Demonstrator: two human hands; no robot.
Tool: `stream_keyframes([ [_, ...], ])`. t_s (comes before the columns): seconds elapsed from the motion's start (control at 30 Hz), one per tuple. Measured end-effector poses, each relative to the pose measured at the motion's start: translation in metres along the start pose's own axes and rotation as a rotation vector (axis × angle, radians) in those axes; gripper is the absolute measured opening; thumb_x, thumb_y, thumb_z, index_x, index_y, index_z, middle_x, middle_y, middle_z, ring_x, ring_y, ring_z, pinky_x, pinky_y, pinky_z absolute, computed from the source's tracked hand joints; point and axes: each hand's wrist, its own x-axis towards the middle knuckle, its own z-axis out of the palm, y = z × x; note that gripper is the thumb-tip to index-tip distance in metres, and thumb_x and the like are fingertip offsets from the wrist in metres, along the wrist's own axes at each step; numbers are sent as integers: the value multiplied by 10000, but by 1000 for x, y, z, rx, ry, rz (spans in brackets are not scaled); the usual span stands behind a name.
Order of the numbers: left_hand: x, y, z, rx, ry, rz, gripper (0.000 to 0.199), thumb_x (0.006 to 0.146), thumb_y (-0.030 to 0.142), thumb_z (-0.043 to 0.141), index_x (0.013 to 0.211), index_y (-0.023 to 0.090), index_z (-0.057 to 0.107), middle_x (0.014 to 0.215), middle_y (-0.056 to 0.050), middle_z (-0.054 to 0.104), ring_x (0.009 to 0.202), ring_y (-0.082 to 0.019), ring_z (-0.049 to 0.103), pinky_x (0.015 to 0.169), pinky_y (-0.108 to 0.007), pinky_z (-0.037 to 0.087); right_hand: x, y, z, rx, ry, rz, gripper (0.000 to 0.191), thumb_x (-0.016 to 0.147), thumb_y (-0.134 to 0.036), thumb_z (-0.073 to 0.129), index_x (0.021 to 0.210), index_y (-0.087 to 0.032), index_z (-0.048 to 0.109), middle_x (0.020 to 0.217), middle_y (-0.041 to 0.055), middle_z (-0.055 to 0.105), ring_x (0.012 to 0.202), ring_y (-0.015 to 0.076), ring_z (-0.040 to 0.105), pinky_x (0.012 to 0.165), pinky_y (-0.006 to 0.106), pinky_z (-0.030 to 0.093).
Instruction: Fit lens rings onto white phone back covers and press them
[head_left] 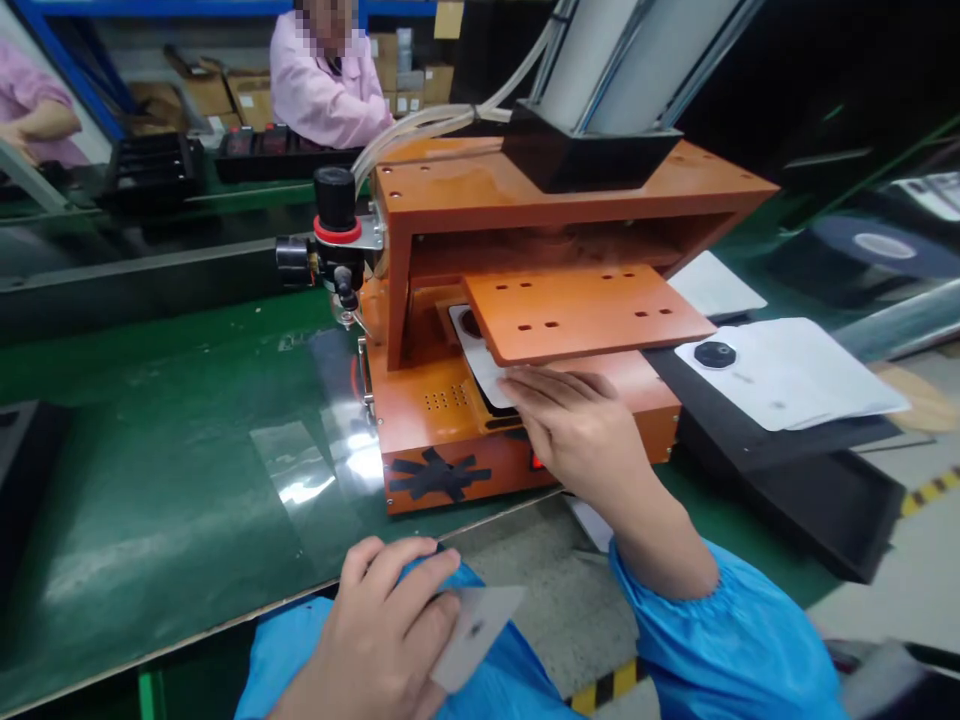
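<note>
An orange press machine [420, 420] stands on the green table, its flat orange plate [585, 315] raised above the bed. Under that plate lies a white sheet [484, 370] with a dark round spot partly hidden by the plate. My right hand [581, 425] reaches to the front edge of this sheet, fingers together on it; the fingertips are partly hidden. Nearer to me, below the table edge, my left hand [390, 625] is closed round a small whitish card [480, 630] with a small dark mark.
White sheets [787, 375] with a black disc [715, 355] lie on a black tray [810, 490] at the right. A black regulator [335, 230] with hoses is fixed to the machine's left. Across the table a person in pink [322, 85] works near black trays [161, 165].
</note>
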Motion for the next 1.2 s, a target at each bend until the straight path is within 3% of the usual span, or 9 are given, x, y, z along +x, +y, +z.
stream_keyframes([
  [0.1,0,-5,6,54,-73,27,147,983,209,556,1009,206,701,1376,-6,722,1258,-240,583,1029,-444,337,1,1,-3,47,-69,46,381,987,-88,509,1295,-172,718,1327,118,744,1179,305,727,953,475,579],
  [0.23,0,-9,12,44,-70,21,106,960,195,596,1001,213,691,1394,0,713,1271,-255,562,1021,-444,327,5,-1,-5,7,-124,53,417,922,-91,489,1270,-98,718,1343,170,719,1144,348,713,952,523,577],
  [0.6,6,-13,28,97,-64,60,42,931,209,634,898,203,660,1487,-40,657,1235,-265,580,976,-457,338,3,-25,18,-65,-50,206,486,856,-53,496,1295,-112,696,1310,161,703,1112,347,659,974,512,550],
  [0.73,5,-15,31,81,-61,55,62,942,217,636,885,201,654,1509,-44,643,1251,-272,589,976,-464,332,7,-18,14,69,-49,217,486,894,-72,475,1345,-114,651,1333,182,676,1181,357,640,1001,528,548],
  [0.83,3,-17,31,76,-52,42,59,935,218,650,878,202,646,1494,-37,655,1247,-269,596,981,-462,328,0,-9,11,161,70,298,479,934,-118,501,1403,-133,596,1323,189,665,1236,351,630,1029,519,547],
  [0.93,2,-18,31,63,-31,31,39,918,212,674,888,203,651,1479,-32,667,1253,-270,595,996,-464,322,-12,-4,9,125,156,345,477,912,-67,462,1336,-190,640,1285,138,702,1218,313,657,1037,492,530],
  [1.07,1,-19,33,40,-8,36,36,927,212,652,893,200,654,1480,-37,667,1277,-277,586,1019,-470,307,-20,1,12,88,83,216,486,854,-17,443,1212,-195,720,1238,97,749,1192,286,678,1008,463,522],
  [1.2,0,-20,35,37,-6,35,25,892,198,679,889,206,655,1488,-35,661,1289,-280,588,1045,-465,310,4,21,24,90,25,185,437,868,-33,440,1071,-220,777,1053,79,776,1005,275,714,925,461,562],
])
